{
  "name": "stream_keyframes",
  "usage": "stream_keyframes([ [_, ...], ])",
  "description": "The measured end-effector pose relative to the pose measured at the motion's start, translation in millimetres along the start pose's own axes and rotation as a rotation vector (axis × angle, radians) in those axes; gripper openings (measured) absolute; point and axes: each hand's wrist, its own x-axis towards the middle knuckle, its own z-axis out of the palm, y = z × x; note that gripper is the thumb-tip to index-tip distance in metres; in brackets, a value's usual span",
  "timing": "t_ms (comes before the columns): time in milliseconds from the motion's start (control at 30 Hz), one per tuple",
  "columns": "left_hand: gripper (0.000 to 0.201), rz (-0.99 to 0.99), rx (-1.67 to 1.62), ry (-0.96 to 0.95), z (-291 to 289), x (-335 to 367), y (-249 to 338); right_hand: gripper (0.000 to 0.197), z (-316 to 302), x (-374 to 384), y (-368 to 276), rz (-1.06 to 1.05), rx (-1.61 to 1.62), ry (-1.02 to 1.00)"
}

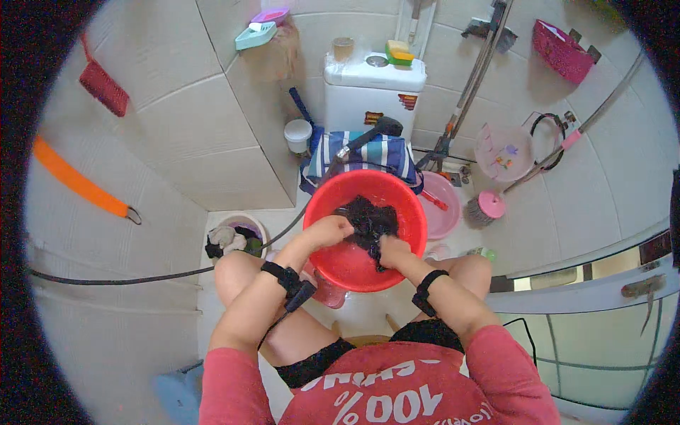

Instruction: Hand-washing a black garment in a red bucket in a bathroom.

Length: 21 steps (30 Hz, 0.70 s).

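Observation:
A wet black cloth (367,218) lies bunched in a red plastic basin (316,205) in front of me, with a little water at the bottom. My left hand (331,231) is at the basin's left side, its fingers closed on the edge of the cloth. Lower on the right, my right hand (394,251) grips another part of the same cloth; its fingertips are partly hidden. What sort of garment the cloth is cannot be made out.
Beyond the basin, a black shower head (386,127) lies on a blue striped bag (397,157); its hose (142,281) trails left. A bucket of laundry (241,223) stands at left. A pink basin (440,205) and a round brush (486,209) are at right.

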Motion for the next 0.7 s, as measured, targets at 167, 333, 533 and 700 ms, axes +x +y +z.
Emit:
stream_keyframes([
  [167, 0.034, -0.276, -0.410, 0.010, 36, 4, 32, 0.033, -9, 4, 12, 0.226, 0.100, 0.279],
  [333, 0.058, -0.461, -1.249, 0.174, 85, 20, -3, 0.025, -48, -21, -23, -0.035, 0.358, 0.514],
  [533, 0.065, 0.071, -1.836, 0.123, 99, 19, -1, 0.039, -28, -34, -70, -0.216, 0.476, 0.637],
  [700, 0.058, 0.160, -1.875, 0.199, 121, 40, 14, 0.027, -41, -2, -54, -0.154, 0.454, 1.208],
])
